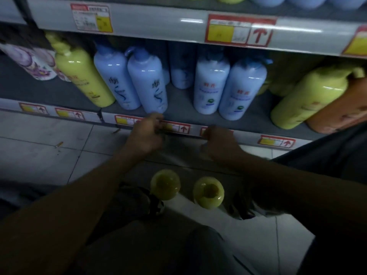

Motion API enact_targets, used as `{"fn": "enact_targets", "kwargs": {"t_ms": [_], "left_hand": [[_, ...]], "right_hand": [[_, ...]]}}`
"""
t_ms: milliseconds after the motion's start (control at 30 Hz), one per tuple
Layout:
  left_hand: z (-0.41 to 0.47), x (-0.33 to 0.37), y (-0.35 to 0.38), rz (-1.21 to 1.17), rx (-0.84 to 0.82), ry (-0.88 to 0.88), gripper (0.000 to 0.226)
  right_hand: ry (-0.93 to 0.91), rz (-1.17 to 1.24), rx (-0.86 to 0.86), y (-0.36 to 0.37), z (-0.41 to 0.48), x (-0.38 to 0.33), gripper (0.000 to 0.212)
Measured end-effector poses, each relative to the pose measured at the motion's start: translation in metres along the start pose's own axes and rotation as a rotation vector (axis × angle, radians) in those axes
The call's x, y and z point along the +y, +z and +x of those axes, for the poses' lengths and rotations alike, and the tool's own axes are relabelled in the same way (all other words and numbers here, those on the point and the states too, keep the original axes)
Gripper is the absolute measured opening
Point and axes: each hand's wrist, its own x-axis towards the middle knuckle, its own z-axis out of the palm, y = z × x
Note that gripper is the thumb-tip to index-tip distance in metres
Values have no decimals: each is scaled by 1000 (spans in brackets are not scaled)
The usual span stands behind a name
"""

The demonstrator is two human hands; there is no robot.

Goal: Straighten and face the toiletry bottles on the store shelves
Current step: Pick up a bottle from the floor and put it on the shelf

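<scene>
blur over left hand (147,133), right hand (218,144) at shelf edge (245,136); fingers (156,118) curled, cannot tell if gripping.

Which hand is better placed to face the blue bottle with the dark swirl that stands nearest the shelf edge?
Left. The left hand is just under the base of that blue bottle; the right hand is further along the shelf edge, under the paler bottles.

Orange bottle (337,108) cut off right; price tags (240,30) illegible.

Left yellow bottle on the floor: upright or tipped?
Upright. The yellow bottle is seen from above, round shoulder and cap facing the camera.
</scene>
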Motion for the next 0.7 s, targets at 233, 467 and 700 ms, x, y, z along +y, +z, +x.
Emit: {"fn": "enact_targets", "kwargs": {"t_ms": [233, 467, 700], "left_hand": [[68, 82, 13, -275, 294, 86, 87], [94, 126, 41, -154, 354, 42, 77], [119, 133, 35, -62, 399, 38, 60]], "right_hand": [[334, 528, 497, -80, 21, 51, 72], [175, 648, 406, -113, 43, 49, 91], [125, 583, 392, -106, 66, 46, 94]]}}
